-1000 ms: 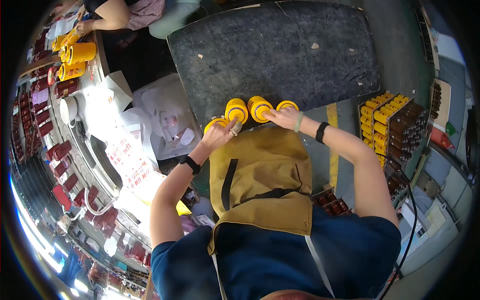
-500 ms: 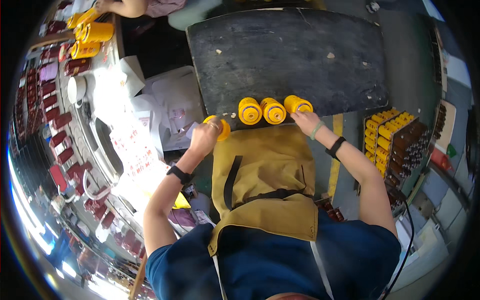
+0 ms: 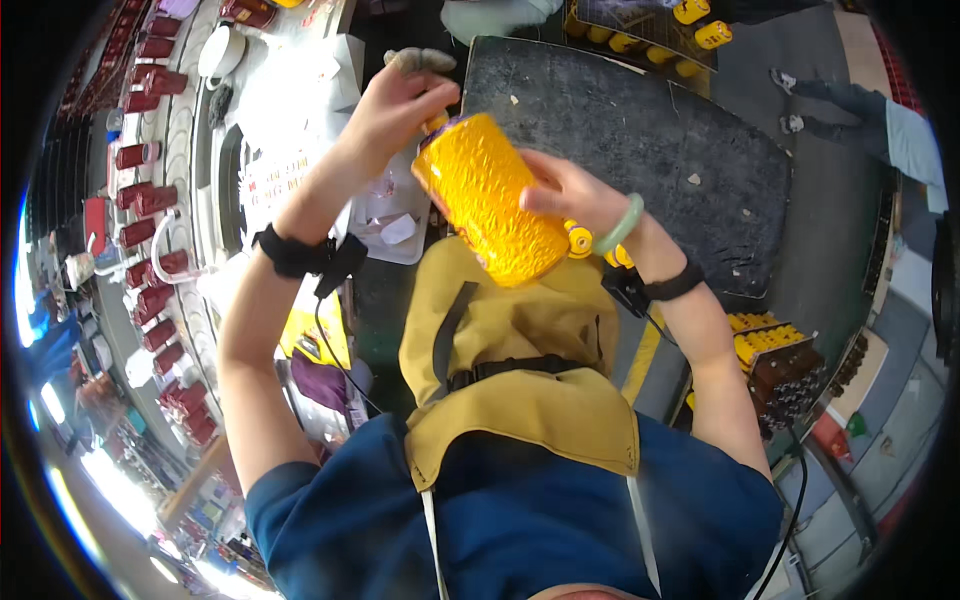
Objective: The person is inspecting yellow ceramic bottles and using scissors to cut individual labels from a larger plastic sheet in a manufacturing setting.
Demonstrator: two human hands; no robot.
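Observation:
A big spool of glossy yellow thread (image 3: 490, 195) is raised close to the camera, tilted, above a dark grey worktable (image 3: 680, 140). My left hand (image 3: 395, 100) grips its upper end, fingers closed around the core tip. My right hand (image 3: 565, 195) holds the spool's side, with a green bangle and a black wrist strap on that arm. More yellow spools (image 3: 590, 245) on the table peek out from behind my right hand. A mustard apron (image 3: 520, 350) hangs below my arms.
A rack of dark red spools (image 3: 150, 200) runs along the left beside white papers (image 3: 290, 120). A crate of yellow spools (image 3: 775, 350) stands at the right. More yellow spools (image 3: 700, 25) lie at the top, and another person's legs (image 3: 850, 110) show at the upper right.
Both hands were down at the row of yellow spools on the table; now they have lifted one spool up toward the camera, and the view has tilted.

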